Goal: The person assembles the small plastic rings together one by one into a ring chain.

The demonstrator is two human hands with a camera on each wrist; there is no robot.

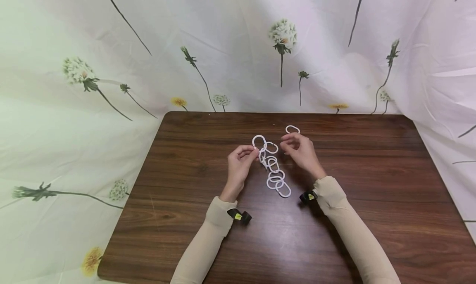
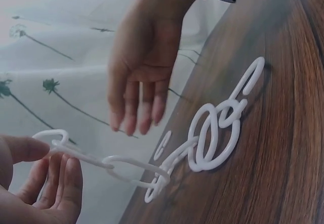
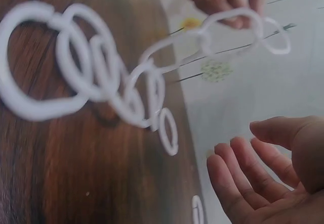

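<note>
My left hand pinches a white oval plastic link between thumb and fingertips. That link belongs to a chain of several such links; the held end is lifted, and the rest of the chain trails down onto the brown tabletop. Small gaps show in some of the links. To the right of the chain, my right hand hovers with its fingers apart and nothing between them, as the right wrist view shows. Just beyond its fingertips lies a single loose link, separate from the chain.
The wooden table has rounded corners and ends against a pale cloth printed with dandelions, which hangs behind and to both sides. Black wrist cameras are strapped over the beige sleeves.
</note>
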